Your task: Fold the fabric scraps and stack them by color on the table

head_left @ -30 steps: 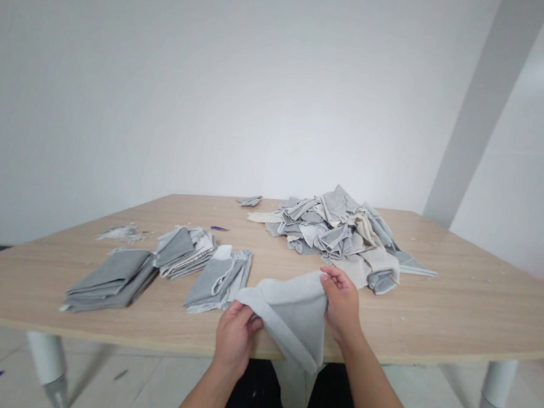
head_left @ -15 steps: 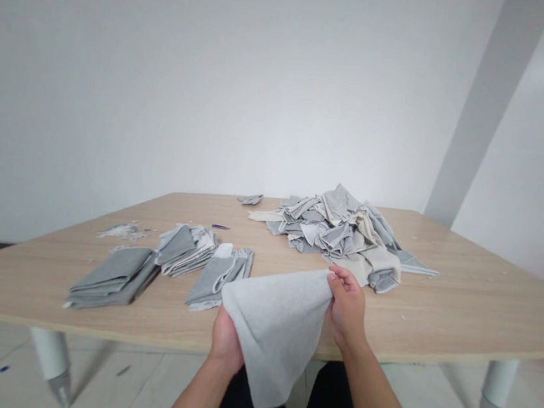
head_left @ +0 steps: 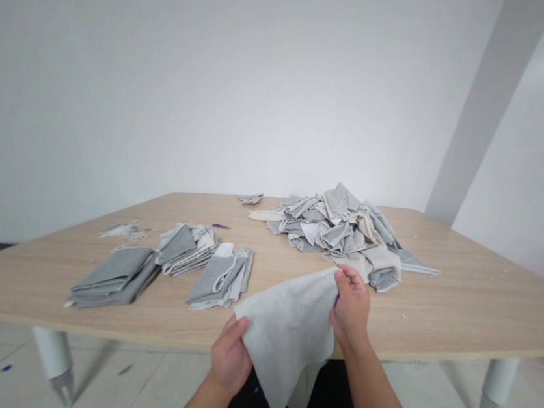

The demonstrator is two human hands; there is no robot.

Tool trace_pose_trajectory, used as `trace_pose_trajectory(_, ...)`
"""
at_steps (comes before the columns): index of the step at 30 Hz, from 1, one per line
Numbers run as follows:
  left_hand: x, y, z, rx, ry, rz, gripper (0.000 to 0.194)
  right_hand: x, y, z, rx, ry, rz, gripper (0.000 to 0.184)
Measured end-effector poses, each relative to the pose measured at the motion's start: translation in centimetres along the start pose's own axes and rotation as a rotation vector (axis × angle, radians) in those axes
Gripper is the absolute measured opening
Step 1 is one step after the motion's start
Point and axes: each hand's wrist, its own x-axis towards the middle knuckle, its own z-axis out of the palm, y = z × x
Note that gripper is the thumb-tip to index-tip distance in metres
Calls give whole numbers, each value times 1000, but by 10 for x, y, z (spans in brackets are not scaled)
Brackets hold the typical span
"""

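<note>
A light grey piece of cloth [head_left: 291,327] hangs between my two hands at the table's front edge, its lower corner drooping over my lap. My left hand [head_left: 232,355] pinches its left edge, thumb on top and the other fingers partly hidden. At the cloth's upper right corner, my right hand [head_left: 351,305] is closed, thumb and fingers gripping the fabric. Left of the cloth lies a small stack of folded grey cloths [head_left: 222,278]. Behind my right hand, a large heap of crumpled grey and beige cloths [head_left: 333,227] sits on the table.
Farther left on the wooden table [head_left: 461,304] are a neat stack of grey cloths [head_left: 114,276] and another folded stack [head_left: 188,250]. White scraps [head_left: 125,231] lie behind them. A small purple tool [head_left: 221,226] and a separate grey cloth [head_left: 251,198] rest farther back.
My left hand has shifted right and its thumb now shows on top of the cloth's edge. The cloth has moved slightly right and tilted, its right corner higher.
</note>
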Motion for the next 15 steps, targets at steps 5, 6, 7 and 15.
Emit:
trace_pose_trajectory(5,-1,5,4,116,2,-130,44,1,-7,-1,22,40,12,30)
trace_pose_trajectory(6,1,9,4,143,20,-128,41,3,-11,-2,29,38,11,30)
trace_pose_trajectory(7,3,13,3,163,45,-117,40,4,-14,-4,38,32,10,30)
trace_pose_trajectory(15,21,32,-3,272,152,47,28,13,-25,-27,42,-61,-21,25)
